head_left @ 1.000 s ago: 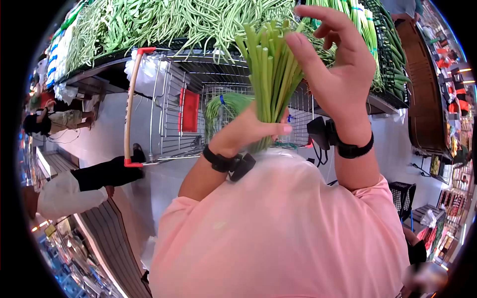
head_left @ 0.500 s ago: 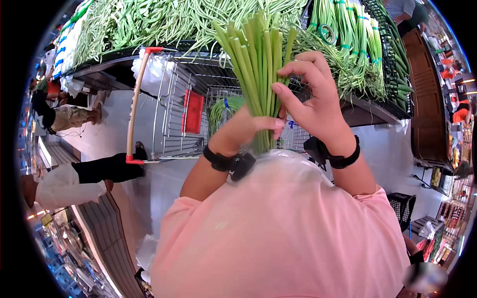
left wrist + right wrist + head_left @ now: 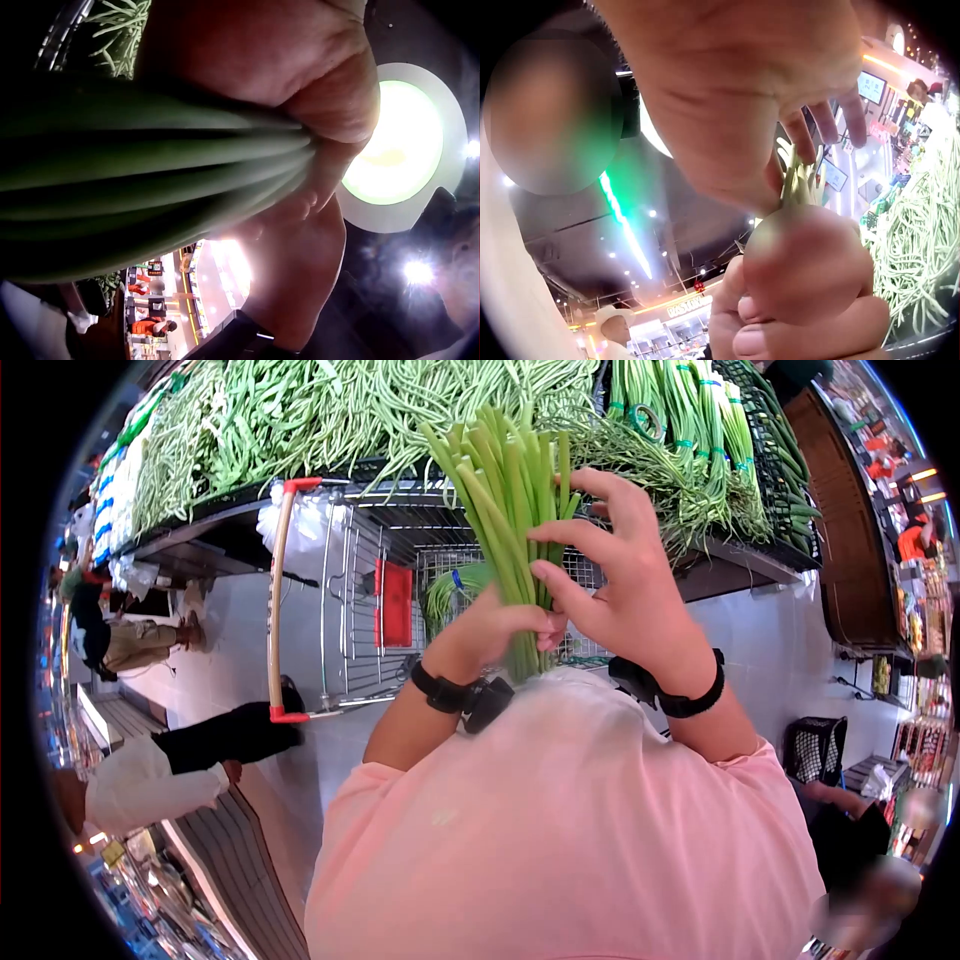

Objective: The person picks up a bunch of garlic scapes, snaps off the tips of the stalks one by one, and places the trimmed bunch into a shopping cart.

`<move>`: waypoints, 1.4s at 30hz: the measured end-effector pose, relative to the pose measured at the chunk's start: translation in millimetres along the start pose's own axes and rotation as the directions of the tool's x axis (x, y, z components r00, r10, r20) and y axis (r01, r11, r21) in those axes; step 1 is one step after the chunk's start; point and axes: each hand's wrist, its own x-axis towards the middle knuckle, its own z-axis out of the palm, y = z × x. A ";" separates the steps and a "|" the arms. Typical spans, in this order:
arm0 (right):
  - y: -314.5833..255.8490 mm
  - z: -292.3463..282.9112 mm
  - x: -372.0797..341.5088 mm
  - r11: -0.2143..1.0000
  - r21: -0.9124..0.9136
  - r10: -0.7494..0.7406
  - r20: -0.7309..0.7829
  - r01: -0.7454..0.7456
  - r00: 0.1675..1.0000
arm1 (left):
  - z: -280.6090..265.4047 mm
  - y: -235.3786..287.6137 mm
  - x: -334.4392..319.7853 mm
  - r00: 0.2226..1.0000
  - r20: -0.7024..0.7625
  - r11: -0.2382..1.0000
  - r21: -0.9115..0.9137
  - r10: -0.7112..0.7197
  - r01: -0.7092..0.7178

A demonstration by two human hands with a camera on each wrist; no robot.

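A bunch of thick green stalks [image 3: 505, 500] stands upright in front of the body, its cut ends fanned out at the top. The left hand [image 3: 490, 632] grips the bunch low down, thumb across the front. At the bunch's right side, the right hand [image 3: 625, 575] touches the stalks with thumb and bent fingertips. In the left wrist view the stalks [image 3: 150, 165] run into the left hand [image 3: 300, 82]. The right wrist view shows the right hand [image 3: 735, 97] just above the left fist [image 3: 802, 292], with stalk tips between them.
A metal shopping cart [image 3: 350, 585] with a red panel [image 3: 394, 603] holds another green bunch [image 3: 455, 588]. Beyond it stretches a stall of long beans [image 3: 400, 420], with tied bundles [image 3: 700, 410] at the right. A person in white [image 3: 155, 785] is at the left.
The right hand has come down from above the stalks to their right side, its fingertips now against them. The left hand keeps its grip. The bunch has fanned out and tilted left.
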 end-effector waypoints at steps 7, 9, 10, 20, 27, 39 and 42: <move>-12.9 -1.2 -2.2 0.989 -0.010 0.141 -0.163 -0.145 0.976 | -13.8 9.2 0.5 0.982 0.155 0.984 0.156 -0.112 0.087; -11.5 -6.5 2.9 0.988 -0.046 0.133 -0.230 -0.147 0.964 | -14.1 9.0 2.1 0.970 0.195 0.972 0.211 -0.145 0.103; -9.6 -8.5 5.8 0.989 -0.058 0.117 -0.248 -0.135 0.962 | -11.1 9.2 2.9 0.964 0.203 0.966 0.226 -0.171 0.124; 1.7 -7.3 8.5 0.975 0.207 0.141 -0.318 -0.077 0.938 | -3.8 1.6 12.8 0.949 0.220 0.954 0.247 -0.227 0.171; 25.1 -29.6 5.6 0.962 0.265 0.157 -0.331 -0.068 0.931 | 21.4 -18.8 32.2 0.966 0.167 0.957 0.248 -0.198 0.153; 89.1 -88.8 -17.0 0.947 0.322 0.090 -0.211 -0.018 0.973 | 68.3 -61.7 80.2 0.984 0.077 0.962 0.233 -0.162 0.140; 105.1 -104.9 -25.5 0.945 0.326 0.085 -0.142 -0.034 0.986 | 71.9 -76.2 92.6 0.989 0.067 0.971 0.206 -0.134 0.118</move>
